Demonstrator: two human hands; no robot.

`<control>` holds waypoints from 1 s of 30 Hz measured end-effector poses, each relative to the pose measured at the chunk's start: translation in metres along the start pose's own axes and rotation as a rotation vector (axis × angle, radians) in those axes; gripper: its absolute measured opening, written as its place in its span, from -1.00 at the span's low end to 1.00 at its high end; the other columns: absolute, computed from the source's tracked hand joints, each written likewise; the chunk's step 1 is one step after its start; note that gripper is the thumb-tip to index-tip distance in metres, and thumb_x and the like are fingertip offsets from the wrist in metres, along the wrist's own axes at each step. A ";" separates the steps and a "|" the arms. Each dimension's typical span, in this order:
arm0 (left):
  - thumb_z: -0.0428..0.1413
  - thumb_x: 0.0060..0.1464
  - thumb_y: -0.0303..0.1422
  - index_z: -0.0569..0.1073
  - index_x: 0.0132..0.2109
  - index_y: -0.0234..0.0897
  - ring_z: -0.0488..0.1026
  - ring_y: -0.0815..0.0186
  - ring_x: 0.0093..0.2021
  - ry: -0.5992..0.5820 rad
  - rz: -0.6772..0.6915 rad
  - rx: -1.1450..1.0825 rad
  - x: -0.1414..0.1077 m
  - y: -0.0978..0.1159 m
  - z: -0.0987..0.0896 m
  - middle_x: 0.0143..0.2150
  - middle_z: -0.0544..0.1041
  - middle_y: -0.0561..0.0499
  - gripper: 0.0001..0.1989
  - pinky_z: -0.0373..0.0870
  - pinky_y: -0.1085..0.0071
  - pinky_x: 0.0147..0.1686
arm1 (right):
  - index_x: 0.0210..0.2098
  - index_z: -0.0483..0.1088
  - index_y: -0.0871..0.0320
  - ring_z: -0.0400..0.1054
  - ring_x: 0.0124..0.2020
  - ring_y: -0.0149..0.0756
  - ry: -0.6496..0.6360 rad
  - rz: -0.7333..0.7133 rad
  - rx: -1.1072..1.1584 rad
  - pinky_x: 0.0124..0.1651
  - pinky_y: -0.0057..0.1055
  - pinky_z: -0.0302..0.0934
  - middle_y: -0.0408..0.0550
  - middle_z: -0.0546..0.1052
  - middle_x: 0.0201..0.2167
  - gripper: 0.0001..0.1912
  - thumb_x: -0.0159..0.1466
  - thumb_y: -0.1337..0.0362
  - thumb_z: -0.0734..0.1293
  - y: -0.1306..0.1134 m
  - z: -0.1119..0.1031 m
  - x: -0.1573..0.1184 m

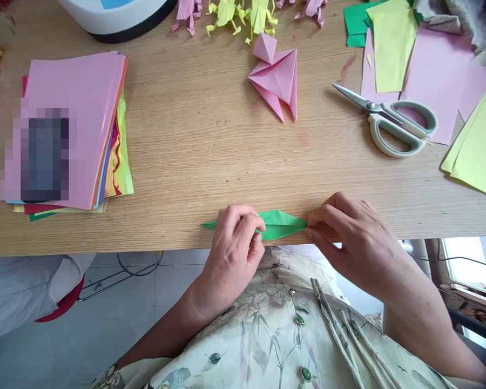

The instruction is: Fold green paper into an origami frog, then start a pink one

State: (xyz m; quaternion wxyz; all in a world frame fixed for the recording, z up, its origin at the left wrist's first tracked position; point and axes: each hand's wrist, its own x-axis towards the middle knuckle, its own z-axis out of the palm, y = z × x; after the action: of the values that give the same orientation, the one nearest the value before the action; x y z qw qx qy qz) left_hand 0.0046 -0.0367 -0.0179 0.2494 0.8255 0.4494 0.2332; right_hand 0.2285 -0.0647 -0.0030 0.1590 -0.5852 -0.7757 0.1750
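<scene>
A folded green paper (281,225), long and pointed at both ends, lies along the table's front edge. My left hand (238,237) is closed over its left part, fingers pressed on the paper, with the narrow tip sticking out to the left. At the other end, my right hand (348,235) pinches the right tip between thumb and forefinger. A crease runs lengthwise through the wider middle of the paper. Farther back on the table sits a pink folded paper piece (277,81).
Scissors (389,119) lie at the right beside pink sheets (433,81) and yellow sheets (480,146). On the left is a stack of coloured paper (76,86) with a blurred dark object on top. Several yellow and pink origami figures (261,13) stand at the back near a white device (117,19).
</scene>
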 end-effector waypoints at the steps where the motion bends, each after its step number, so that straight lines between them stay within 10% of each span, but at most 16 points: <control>1: 0.01 0.08 -0.72 0.27 -0.16 -0.22 0.35 0.27 -0.06 -0.002 -0.003 -0.001 0.000 0.000 0.000 -0.11 0.32 -0.02 -0.70 0.42 0.29 -0.07 | -0.28 0.38 0.14 0.26 -0.33 -0.26 0.008 -0.019 -0.007 -0.23 -0.29 0.05 -0.08 0.35 -0.34 -0.97 0.33 0.34 0.31 -0.003 0.002 0.001; 10: -0.02 0.16 -0.70 0.27 -0.10 -0.20 0.32 0.25 0.03 -0.135 -0.039 -0.043 0.002 0.000 -0.010 -0.05 0.32 -0.03 -0.70 0.35 0.25 0.03 | -0.30 0.49 0.11 0.21 -0.35 -0.32 0.056 -0.230 0.098 -0.19 -0.27 -0.05 -0.09 0.40 -0.37 -0.78 0.42 0.29 0.24 -0.028 0.026 0.022; 30: -0.01 0.10 -0.72 0.25 -0.04 -0.18 0.34 0.24 0.08 -0.195 -0.066 -0.150 0.006 -0.005 -0.020 -0.01 0.34 -0.04 -0.62 0.36 0.25 0.07 | -0.35 0.44 0.14 0.27 -0.35 -0.36 -0.030 -0.009 0.218 -0.24 -0.36 -0.02 -0.14 0.38 -0.39 -0.90 0.31 0.38 0.32 -0.033 0.020 0.036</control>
State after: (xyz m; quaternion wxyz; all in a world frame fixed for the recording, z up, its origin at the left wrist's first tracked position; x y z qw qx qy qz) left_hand -0.0072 -0.0251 -0.0046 0.3603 0.8081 0.4312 0.1766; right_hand 0.1816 -0.0397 -0.0046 0.2109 -0.5580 -0.7570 0.2666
